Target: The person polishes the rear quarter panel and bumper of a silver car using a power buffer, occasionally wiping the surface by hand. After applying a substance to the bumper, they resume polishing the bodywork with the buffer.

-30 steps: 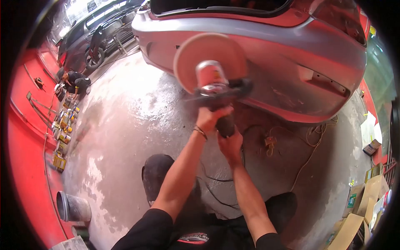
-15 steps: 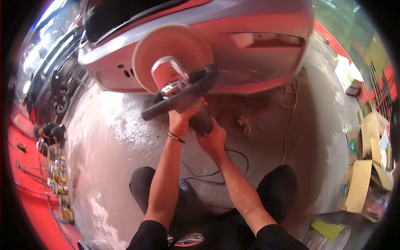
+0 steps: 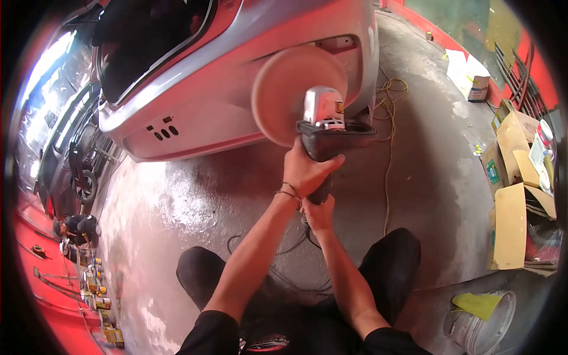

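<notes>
Right hand: closed round the rear end of the handle, the lower of the two hands (image 3: 320, 214); on the near side of the silver car (image 3: 207, 112).
Left hand: wrapped round the grip just ahead of the other, thumb spread along the casing (image 3: 303, 171); bracelet at the wrist.
Polisher: one, dark grip with metallic head (image 3: 338, 141); held up before the silver car's lower panel.
Disc: one, broad, round, pale (image 3: 283, 97); overlaps the silver car's panel in view, contact cannot be told.
Handling, judged: fairly heavy and front-weighted; stiff casing, softer-looking disc face, smooth metal head. Best held two-handed, on the grip and rear handle, clear of the disc.
Bucket: one, tipped over, yellow-green cloth at the mouth (image 3: 482, 334); floor, near side of the silver car, to the right.
Cardboard box: one, flaps open (image 3: 510, 225); right of the silver car.
White box: one (image 3: 473, 80); farther out, right of the silver car.
Cans: a row (image 3: 103, 303); floor, left of the silver car.
Crouching person: dark clothing (image 3: 81, 228); beyond the cans, left of the silver car.
</notes>
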The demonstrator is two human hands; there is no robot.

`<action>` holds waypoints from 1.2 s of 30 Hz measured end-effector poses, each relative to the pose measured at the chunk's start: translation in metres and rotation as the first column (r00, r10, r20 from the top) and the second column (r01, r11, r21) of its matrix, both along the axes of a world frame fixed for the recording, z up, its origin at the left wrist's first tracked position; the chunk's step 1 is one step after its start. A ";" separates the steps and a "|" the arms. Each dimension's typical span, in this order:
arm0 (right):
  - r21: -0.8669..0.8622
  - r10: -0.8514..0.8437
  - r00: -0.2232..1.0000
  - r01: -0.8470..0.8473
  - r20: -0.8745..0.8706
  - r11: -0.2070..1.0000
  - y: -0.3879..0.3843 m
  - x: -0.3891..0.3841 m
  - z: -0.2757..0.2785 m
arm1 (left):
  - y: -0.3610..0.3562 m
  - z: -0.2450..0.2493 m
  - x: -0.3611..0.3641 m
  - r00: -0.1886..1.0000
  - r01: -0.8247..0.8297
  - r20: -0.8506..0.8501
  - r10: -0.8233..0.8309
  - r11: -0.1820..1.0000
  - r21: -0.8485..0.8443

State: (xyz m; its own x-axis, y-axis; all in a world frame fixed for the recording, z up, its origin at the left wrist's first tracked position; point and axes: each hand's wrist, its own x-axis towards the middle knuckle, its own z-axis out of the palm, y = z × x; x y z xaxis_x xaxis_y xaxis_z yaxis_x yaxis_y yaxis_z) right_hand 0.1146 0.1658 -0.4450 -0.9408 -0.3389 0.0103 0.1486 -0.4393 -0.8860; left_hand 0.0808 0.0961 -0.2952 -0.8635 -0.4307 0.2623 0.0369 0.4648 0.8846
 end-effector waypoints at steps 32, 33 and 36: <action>-0.360 0.291 0.947 -0.227 0.134 0.905 0.063 0.001 0.056 | 0.050 0.026 -0.009 0.998 0.032 -0.040 -0.042 0.975 -0.222; -0.349 0.292 0.948 -0.232 0.130 0.908 0.063 0.003 0.053 | 0.050 0.021 -0.004 0.999 0.010 -0.046 -0.019 0.983 -0.182; -0.300 0.262 0.958 -0.219 0.112 0.928 0.062 -0.003 0.039 | 0.048 0.011 -0.005 0.996 0.038 -0.080 -0.044 0.996 -0.080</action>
